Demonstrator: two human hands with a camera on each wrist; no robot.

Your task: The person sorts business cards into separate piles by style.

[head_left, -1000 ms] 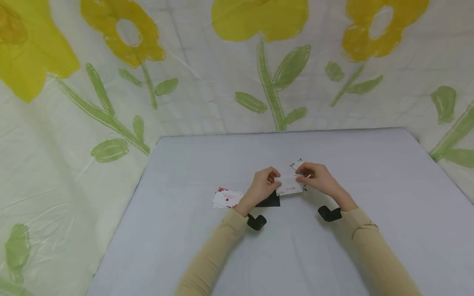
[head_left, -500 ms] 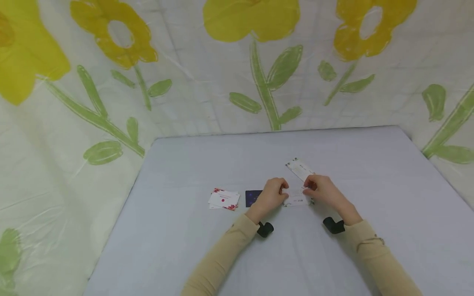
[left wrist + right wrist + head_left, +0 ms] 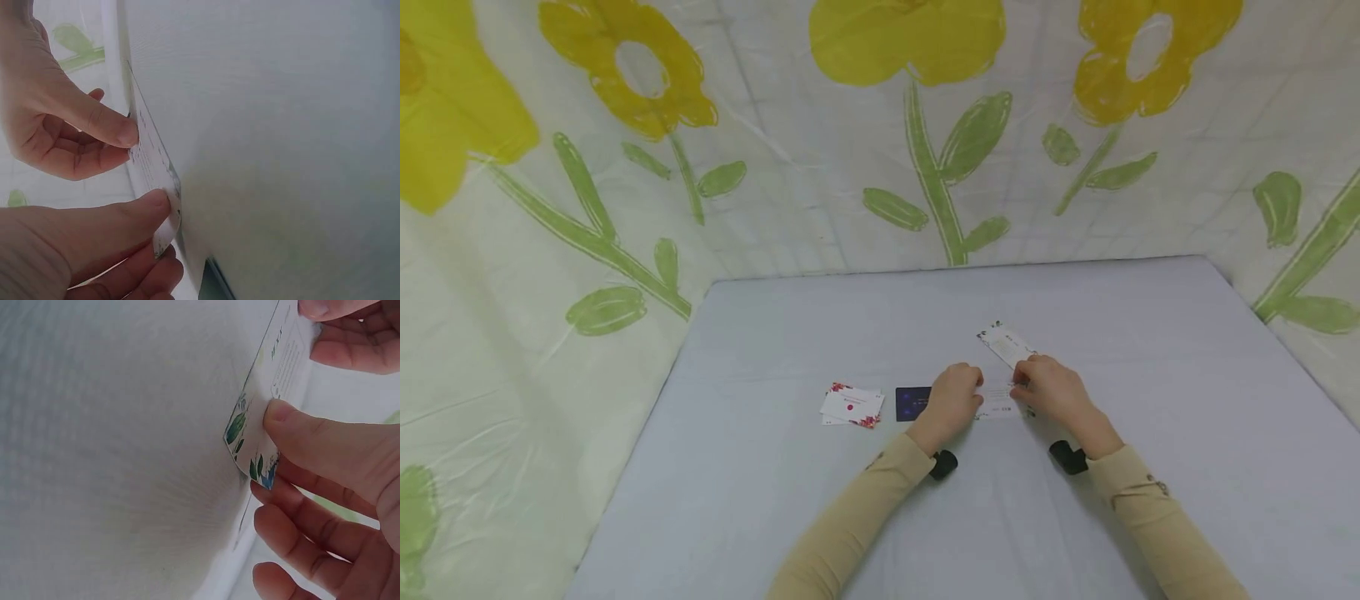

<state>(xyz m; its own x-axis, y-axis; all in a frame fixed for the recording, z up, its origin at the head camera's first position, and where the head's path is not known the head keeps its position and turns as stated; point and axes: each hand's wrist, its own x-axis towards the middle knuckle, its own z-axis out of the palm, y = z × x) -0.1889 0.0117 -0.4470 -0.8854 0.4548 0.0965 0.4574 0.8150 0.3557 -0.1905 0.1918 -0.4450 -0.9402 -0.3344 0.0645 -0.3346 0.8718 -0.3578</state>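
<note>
Between both hands is a white card with green leaf corners (image 3: pixel 997 407), low over the table. My left hand (image 3: pixel 955 400) pinches its left end, thumb on top; the left wrist view shows this card (image 3: pixel 147 164) tilted. At the other end my right hand (image 3: pixel 1054 390) pinches it between thumb and fingers, and the leaf-printed card (image 3: pixel 253 425) shows clearly in the right wrist view. Behind the right hand lies a second leaf-bordered white card (image 3: pixel 1004 340), its near end hidden by the fingers. A dark blue card (image 3: pixel 912 403) lies left of my left hand, partly covered.
White cards with red flowers (image 3: pixel 853 406) lie overlapping at the left. The table (image 3: pixel 760 500) has a pale cloth, and a flower-printed curtain (image 3: pixel 820 217) hangs behind its far edge. Each wrist wears a black device (image 3: pixel 1067 457).
Both hands have brought the held white card nearer and lower, a little to the right. The dark blue card and the second leaf-bordered card are now less covered. The view has shifted slightly.
</note>
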